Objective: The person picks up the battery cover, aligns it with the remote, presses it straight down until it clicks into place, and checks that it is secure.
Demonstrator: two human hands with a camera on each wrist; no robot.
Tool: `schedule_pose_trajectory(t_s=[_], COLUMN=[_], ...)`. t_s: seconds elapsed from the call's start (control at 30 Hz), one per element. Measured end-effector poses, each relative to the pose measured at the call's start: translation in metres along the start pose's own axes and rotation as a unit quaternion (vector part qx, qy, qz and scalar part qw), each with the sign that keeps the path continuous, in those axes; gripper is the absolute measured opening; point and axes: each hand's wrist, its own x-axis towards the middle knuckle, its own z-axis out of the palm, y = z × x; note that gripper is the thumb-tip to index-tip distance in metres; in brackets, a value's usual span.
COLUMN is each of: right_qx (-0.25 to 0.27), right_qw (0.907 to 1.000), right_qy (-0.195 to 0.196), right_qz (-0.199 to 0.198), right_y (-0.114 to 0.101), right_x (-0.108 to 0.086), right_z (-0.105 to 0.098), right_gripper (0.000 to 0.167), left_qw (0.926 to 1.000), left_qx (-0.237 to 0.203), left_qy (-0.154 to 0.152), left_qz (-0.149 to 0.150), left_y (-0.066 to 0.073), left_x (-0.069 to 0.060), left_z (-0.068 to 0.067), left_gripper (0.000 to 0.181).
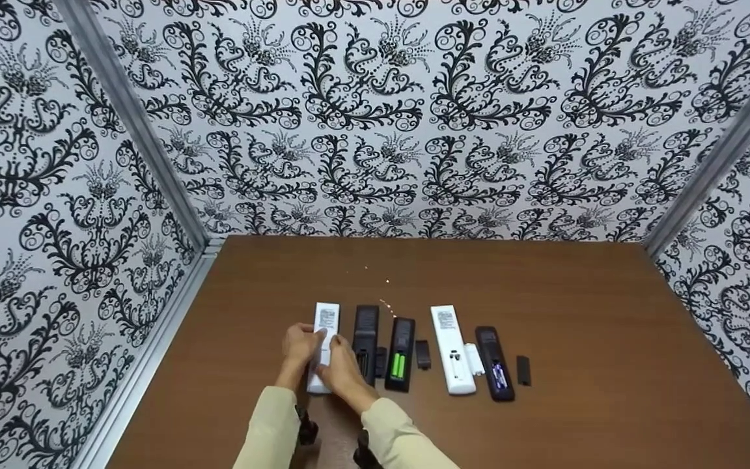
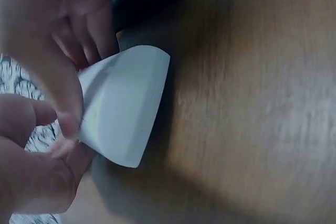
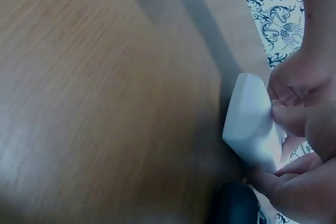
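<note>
A white remote control point(image 1: 327, 314) lies back side up at the left of the row, a printed label near its far end. Its near end point(image 2: 134, 103) shows as a blunt white edge in both wrist views. My left hand point(image 1: 301, 343) grips it from the left, thumb on its back. From the right, my right hand point(image 1: 344, 371) holds the same remote, with thumb and fingers at its edges point(image 3: 252, 124). The hands cover much of its middle. Right beside them lies a black remote point(image 1: 366, 319) with an open battery compartment, partly hidden by my right hand.
Farther right lie a black remote point(image 1: 403, 332) with green batteries, a white remote point(image 1: 444, 326) with its compartment open, and a black remote point(image 1: 489, 339) with purplish batteries. Loose covers lie beside them: black point(image 1: 422, 355), white point(image 1: 474, 358) and black point(image 1: 523, 370). Patterned walls enclose the brown table point(image 1: 512, 280).
</note>
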Motion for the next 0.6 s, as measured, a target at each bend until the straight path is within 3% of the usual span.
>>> schedule_pose_trajectory(t_s=[0.13, 0.33, 0.6], right_qx=[-0.008, -0.035, -0.081], right_qw=[1.0, 0.9982, 0.9932], right_qy=[-0.003, 0.031, 0.05], right_qz=[0.002, -0.039, -0.067], right_y=[-0.002, 0.0, -0.001], right_x=[-0.001, -0.003, -0.007], right_z=[0.001, 0.006, 0.009], right_gripper=[0.061, 0.059, 0.06], left_qw=[0.9963, 0.9883, 0.9919], left_qx=[0.064, 0.147, 0.124], left_qy=[0.037, 0.033, 0.028], left_qz=[0.044, 0.023, 0.005], left_y=[0.004, 0.009, 0.0], left_x=[-0.003, -0.008, -0.01], left_z=[0.002, 0.001, 0.002], left_gripper=[0.021, 0.028, 0.027])
